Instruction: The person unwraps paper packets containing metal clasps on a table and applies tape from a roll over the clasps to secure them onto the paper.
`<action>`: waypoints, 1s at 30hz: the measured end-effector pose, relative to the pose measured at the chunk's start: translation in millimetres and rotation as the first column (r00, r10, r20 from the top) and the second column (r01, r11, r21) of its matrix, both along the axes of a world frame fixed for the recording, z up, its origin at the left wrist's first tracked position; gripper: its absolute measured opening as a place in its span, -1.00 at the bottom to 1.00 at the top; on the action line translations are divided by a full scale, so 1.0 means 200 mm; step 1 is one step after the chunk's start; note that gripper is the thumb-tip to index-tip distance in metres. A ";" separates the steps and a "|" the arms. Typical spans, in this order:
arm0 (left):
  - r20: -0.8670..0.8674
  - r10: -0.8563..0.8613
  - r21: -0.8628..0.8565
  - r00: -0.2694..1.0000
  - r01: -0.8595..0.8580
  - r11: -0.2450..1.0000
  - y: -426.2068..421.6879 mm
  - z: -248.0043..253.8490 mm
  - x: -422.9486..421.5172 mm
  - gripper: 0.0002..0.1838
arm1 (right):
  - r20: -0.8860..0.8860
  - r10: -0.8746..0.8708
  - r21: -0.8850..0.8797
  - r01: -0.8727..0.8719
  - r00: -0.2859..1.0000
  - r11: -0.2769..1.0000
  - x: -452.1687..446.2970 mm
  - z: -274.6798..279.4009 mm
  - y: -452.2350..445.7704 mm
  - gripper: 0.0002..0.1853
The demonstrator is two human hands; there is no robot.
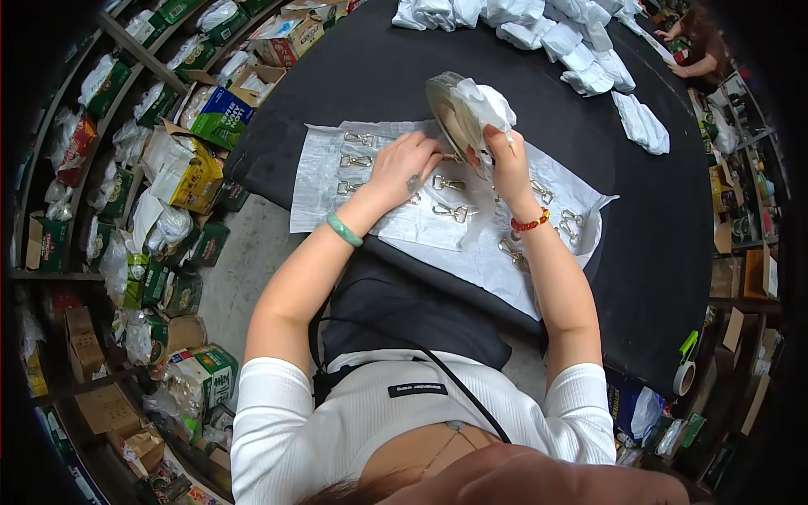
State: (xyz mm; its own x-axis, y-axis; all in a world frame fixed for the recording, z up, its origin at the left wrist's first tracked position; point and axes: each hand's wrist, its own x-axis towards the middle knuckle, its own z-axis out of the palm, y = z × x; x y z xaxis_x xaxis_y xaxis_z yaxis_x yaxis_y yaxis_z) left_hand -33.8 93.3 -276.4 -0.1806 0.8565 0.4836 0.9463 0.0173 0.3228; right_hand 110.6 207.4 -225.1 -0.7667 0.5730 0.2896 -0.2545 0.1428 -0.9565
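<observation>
The right hand is holding a large roll of clear tape, its fingers closing on the near right side of the roll; a crumpled white wrapping is sticking up at the roll's upper right, just above that hand. The roll is standing on edge, tilted, between the two hands and over the white sheet. The left hand is lying low over the sheet, just left of the roll, its fingers drawn close together and its fingertips reaching toward the roll's lower edge. Whether they are pinching anything cannot be told.

Metal swivel snap hooks are lying around both hands: one is resting just left of the left hand, with others above and below it; two more are sitting below the roll, between the hands; and several are lying beyond the right wrist. The sheet is spreading over the black table, where white packets are heaping near the far edge. Another person is standing at the upper right.
</observation>
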 end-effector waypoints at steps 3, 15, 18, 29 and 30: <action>0.104 -0.042 0.040 0.994 0.038 0.998 -0.01 -0.01 -0.02 -0.87 | -0.124 -0.034 -0.065 0.026 0.992 0.998 0.00 0.05 -0.05 -0.70; 0.153 -0.049 -0.032 0.987 0.055 0.998 -0.02 0.06 0.01 -0.87 | -0.072 -0.017 -0.051 0.013 0.997 0.999 -0.02 0.04 -0.06 -0.67; 0.169 -0.178 0.018 0.970 0.177 0.984 -0.05 0.09 0.07 -0.86 | -0.058 -0.083 -0.045 0.080 0.995 0.996 0.03 0.09 -0.05 -0.66; 0.161 -0.339 -0.148 0.927 0.362 0.920 0.03 0.16 0.12 -0.87 | 0.041 -0.106 -0.049 0.108 0.994 0.993 0.04 -0.09 0.06 -0.62; 0.256 -0.286 -0.132 0.923 0.326 0.936 0.01 0.18 0.12 -0.88 | 0.037 -0.102 -0.051 0.104 0.994 0.993 0.04 -0.07 0.05 -0.62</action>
State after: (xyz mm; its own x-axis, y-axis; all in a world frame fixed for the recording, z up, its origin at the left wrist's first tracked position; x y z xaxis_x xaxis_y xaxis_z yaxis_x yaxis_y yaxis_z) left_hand -10.3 95.2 -240.4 0.0150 0.9525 0.3042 0.8143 -0.1882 0.5491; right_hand 119.3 216.7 -238.2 -0.7119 0.6630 0.2315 -0.2084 0.1153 -0.9712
